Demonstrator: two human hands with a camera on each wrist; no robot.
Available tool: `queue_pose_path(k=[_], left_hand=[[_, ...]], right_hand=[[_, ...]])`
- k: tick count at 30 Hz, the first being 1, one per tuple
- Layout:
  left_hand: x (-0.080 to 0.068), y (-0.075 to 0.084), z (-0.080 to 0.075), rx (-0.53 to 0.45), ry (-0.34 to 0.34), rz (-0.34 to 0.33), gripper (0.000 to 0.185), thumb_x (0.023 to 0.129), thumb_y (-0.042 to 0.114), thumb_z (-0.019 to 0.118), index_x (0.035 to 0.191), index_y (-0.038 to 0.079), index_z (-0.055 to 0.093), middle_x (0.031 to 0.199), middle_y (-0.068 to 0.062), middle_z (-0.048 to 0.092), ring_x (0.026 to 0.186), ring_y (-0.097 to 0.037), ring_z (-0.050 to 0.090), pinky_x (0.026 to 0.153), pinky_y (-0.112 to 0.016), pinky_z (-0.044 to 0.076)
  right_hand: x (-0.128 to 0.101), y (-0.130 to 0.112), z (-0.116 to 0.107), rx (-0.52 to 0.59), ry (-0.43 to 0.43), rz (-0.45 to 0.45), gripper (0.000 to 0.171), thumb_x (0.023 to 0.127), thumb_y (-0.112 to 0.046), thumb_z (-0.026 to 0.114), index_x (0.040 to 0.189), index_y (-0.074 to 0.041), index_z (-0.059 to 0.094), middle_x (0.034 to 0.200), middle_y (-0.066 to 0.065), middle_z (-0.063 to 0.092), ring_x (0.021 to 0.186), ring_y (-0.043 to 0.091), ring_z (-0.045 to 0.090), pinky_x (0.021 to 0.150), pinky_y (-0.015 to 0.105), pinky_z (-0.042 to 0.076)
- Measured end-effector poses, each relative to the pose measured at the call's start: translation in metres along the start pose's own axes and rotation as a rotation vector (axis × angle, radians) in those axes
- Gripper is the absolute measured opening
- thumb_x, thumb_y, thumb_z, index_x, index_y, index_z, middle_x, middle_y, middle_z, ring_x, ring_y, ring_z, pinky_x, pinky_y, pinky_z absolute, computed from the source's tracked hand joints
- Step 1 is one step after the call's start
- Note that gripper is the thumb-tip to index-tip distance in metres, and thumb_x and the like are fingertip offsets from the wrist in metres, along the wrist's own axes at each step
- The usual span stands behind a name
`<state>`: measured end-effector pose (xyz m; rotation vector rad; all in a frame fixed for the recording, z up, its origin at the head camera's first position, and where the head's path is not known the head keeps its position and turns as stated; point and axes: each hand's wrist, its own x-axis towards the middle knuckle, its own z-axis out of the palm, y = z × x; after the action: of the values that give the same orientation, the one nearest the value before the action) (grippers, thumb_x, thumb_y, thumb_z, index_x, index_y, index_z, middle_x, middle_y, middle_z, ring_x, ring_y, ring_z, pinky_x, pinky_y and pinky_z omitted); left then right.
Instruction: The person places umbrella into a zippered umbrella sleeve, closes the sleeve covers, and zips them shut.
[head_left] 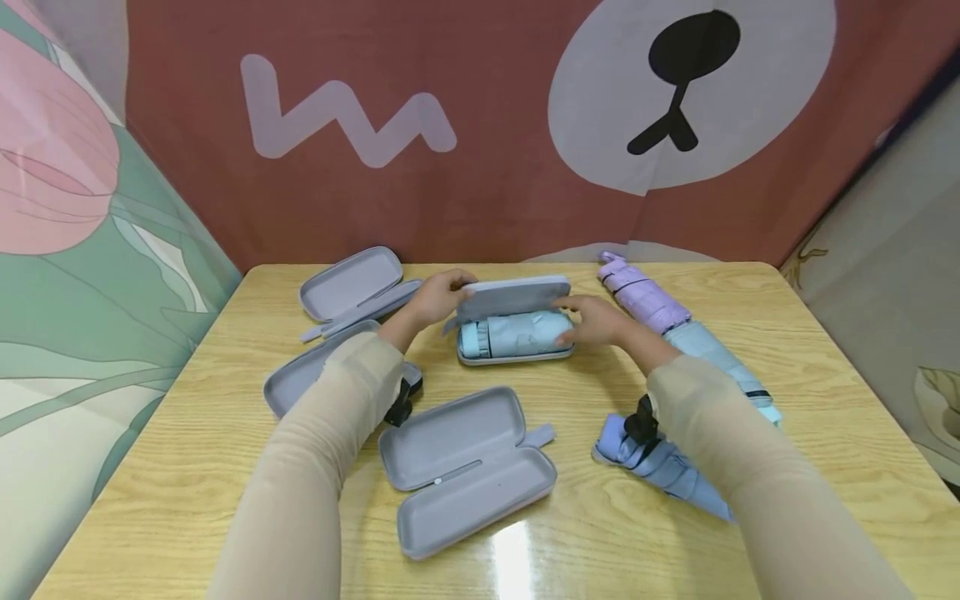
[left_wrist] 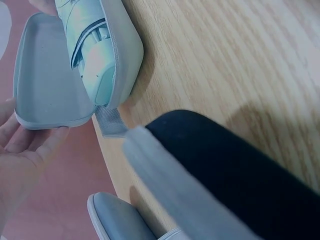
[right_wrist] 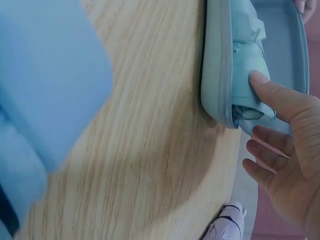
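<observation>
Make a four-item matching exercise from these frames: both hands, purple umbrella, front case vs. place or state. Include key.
1. Left hand
2. Right hand
3. Purple umbrella
4. Front case

A. Lying open, nothing inside
B. Touching the cased light blue umbrella
C. Holding a raised lid
D. Lying near the table's back edge, right side

Pairs: 1-C; 2-B; 3-D; 4-A

- The desk (head_left: 577,533) showed yellowish wood grain.
- Near its far edge, the folded umbrella (head_left: 525,334) was pale aqua, its case (head_left: 498,303) grey inside.
- Toward the right edge, a lilac umbrella (head_left: 651,302), a light-blue umbrella (head_left: 708,354) and a periwinkle umbrella (head_left: 671,468) bore dark bands.
</observation>
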<state>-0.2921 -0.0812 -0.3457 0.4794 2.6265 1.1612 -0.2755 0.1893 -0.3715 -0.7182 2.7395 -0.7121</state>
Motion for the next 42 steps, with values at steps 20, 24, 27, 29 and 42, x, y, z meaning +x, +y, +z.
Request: queue_pose_path(k=[20,24,27,29,42], left_hand=[[-0.002,-0.002,-0.005,-0.006,-0.072,-0.059,0.034,0.091,0.025,0.045,0.119,0.007,0.047,0.114,-0.009,0.049,0.099,-0.022,0.049,0.079,-0.034,0.042],[-0.002,-0.002,-0.006,-0.021,-0.093,-0.076,0.033,0.090,0.025,0.046,0.118,0.008,0.047,0.115,-0.009,0.048,0.100,-0.022,0.049,0.079,-0.033,0.042],[-0.003,-0.002,-0.006,-0.014,-0.107,-0.081,0.033,0.090,0.027,0.045,0.118,0.009,0.047,0.116,-0.009,0.048,0.101,-0.023,0.048,0.079,-0.034,0.042],[-0.003,-0.001,-0.006,-0.010,-0.120,-0.085,0.034,0.091,0.029,0.044,0.119,0.009,0.047,0.117,-0.009,0.047,0.101,-0.023,0.048,0.080,-0.036,0.042],[-0.004,-0.001,-0.006,0.023,-0.187,-0.100,0.036,0.090,0.033,0.044,0.117,0.010,0.049,0.114,-0.008,0.048,0.101,-0.022,0.046,0.083,-0.039,0.039]], right_hand=[[-0.003,0.014,-0.009,0.297,0.185,0.146,0.056,0.083,-0.029,0.057,0.124,0.006,0.040,0.119,0.026,0.043,0.107,0.037,0.042,0.087,0.045,0.036],[0.002,0.009,-0.010,0.340,0.141,0.154,0.067,0.085,-0.037,0.052,0.132,0.004,0.028,0.128,0.024,0.034,0.116,0.036,0.034,0.091,0.046,0.032],[0.006,0.005,-0.009,0.353,0.131,0.161,0.070,0.085,-0.040,0.050,0.132,0.005,0.026,0.131,0.024,0.030,0.119,0.036,0.029,0.093,0.045,0.029],[0.006,0.002,-0.009,0.363,0.138,0.177,0.070,0.085,-0.042,0.049,0.131,0.006,0.027,0.131,0.024,0.031,0.120,0.035,0.029,0.094,0.045,0.029],[0.009,-0.013,-0.007,0.555,0.163,0.296,0.050,0.092,-0.033,0.038,0.121,0.007,0.038,0.116,0.021,0.041,0.108,0.035,0.038,0.088,0.044,0.035]])
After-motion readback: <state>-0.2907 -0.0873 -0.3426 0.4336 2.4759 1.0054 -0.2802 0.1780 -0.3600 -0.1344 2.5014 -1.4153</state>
